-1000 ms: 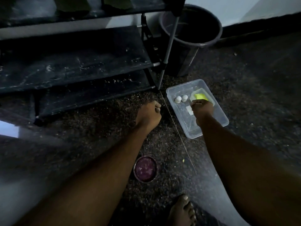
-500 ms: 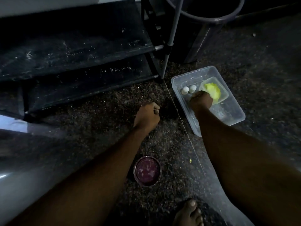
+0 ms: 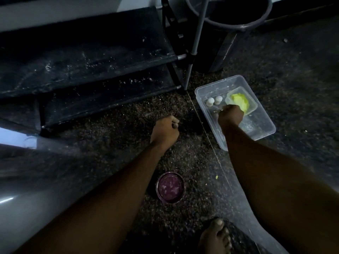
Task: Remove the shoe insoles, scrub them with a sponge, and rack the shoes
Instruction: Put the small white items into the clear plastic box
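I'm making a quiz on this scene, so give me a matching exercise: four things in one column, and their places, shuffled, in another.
Things:
1. sponge
2. bowl
3. bucket
4. two white items

Places:
A. nearest the foot
B. behind the tub, by the rack
C. in the tray inside the tub
D. in the tub, left of the tray

Pairs: 1-C, 2-A, 3-B, 4-D

Left hand [image 3: 165,130] and right hand [image 3: 230,116] are recorded as bare; knuckles are made out, but finer detail is lost to the dim light. Left forearm [image 3: 102,195] and right forearm [image 3: 271,180] are uncovered up to the frame edge. One bare foot [image 3: 214,239] is noted, with a nail seen on the big toe [image 3: 218,223].
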